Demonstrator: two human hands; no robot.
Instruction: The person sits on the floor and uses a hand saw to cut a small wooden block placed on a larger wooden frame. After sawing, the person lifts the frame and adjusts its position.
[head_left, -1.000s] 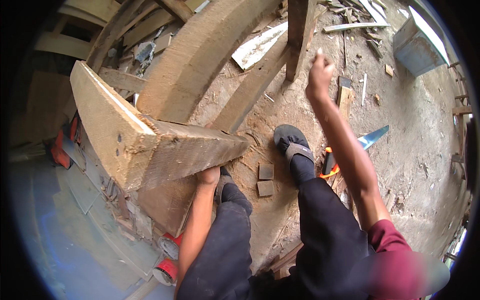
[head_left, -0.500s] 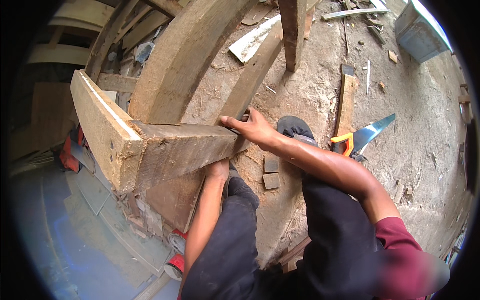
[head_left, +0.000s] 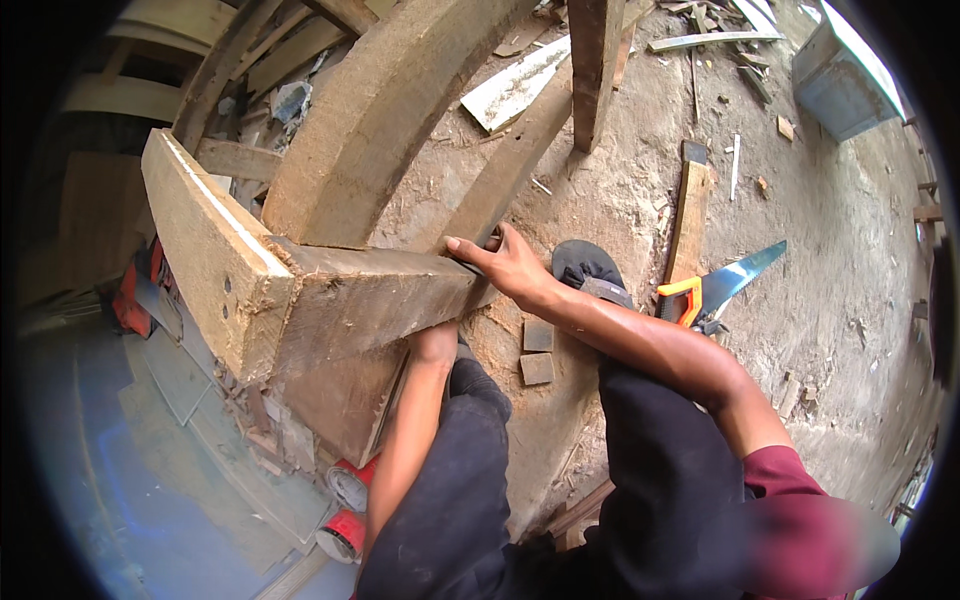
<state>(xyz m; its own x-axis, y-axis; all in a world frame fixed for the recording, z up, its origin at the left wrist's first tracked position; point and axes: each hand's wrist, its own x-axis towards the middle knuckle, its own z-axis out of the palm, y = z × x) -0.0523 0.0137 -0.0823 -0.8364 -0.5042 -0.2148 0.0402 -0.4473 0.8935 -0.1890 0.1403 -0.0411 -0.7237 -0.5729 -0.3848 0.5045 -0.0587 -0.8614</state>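
A thick weathered timber block (head_left: pixel 370 300) juts toward me, joined at its left end to a pale plank (head_left: pixel 205 250). My left hand (head_left: pixel 437 343) reaches up under the block's near end and presses against its underside; its fingers are hidden. My right hand (head_left: pixel 508 262) lies on the block's right end, fingers curled over the top edge. A heavy curved beam (head_left: pixel 390 100) arches behind the block. My legs in dark trousers and a sandalled foot (head_left: pixel 592 272) stand below on the dirt.
A handsaw (head_left: pixel 722 288) with an orange handle lies on the ground beside a short board (head_left: pixel 688 222). Two small wood offcuts (head_left: pixel 537 350) sit by my foot. Red cans (head_left: pixel 345 520) lie lower left. A grey box (head_left: pixel 845 75) stands top right among scattered scraps.
My right hand came down from the upright post to the block's right end and now grips it more firmly. My left hand stays under the block.
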